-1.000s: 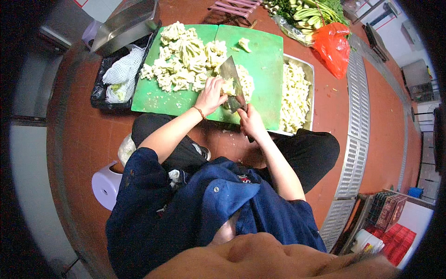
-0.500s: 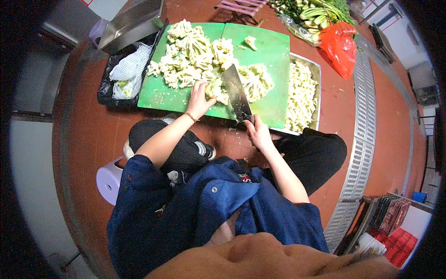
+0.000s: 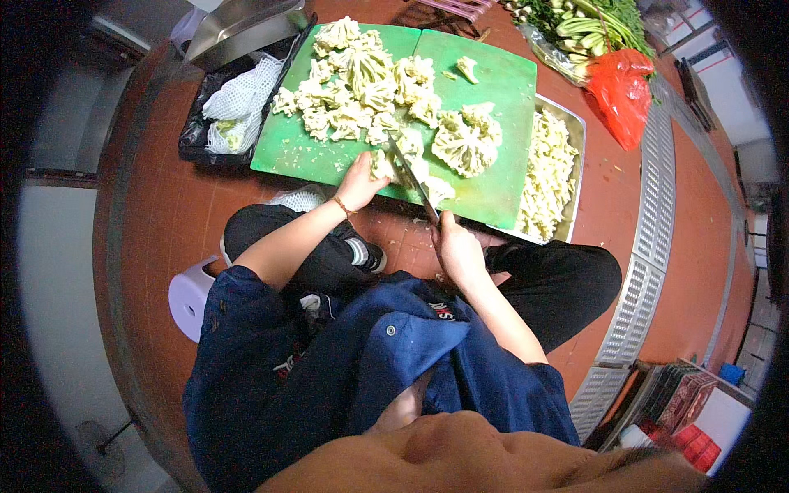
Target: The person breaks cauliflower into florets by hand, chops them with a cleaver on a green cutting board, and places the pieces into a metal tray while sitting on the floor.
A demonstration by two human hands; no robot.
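**Cleaver on cauliflower, seen from the head camera**

In the head view, the person sits low over a red tiled floor [image 3: 156,222], both bare forearms reaching forward. The left hand [image 3: 359,182] lies at the near edge of the green cutting board [image 3: 501,90], its fingers curled down onto a cauliflower piece [image 3: 381,164] and pressing it in place. The right hand [image 3: 457,251] is closed in a fist around the handle of a cleaver [image 3: 413,174], whose blade angles up and away across the board, its far end just beside the held piece.

The board rests on the floor. At its right sits a metal tray [image 3: 579,131] filled with small cut florets. At its left is a black bin [image 3: 194,131] with white netting inside. A red plastic bag [image 3: 620,89] and leafy greens [image 3: 592,20] lie further back. A drain grate [image 3: 641,279] runs along the right.

The cauliflower is pale cream, in rough chunks heaped over the board's far half, with one larger head [image 3: 464,144] toward the right.
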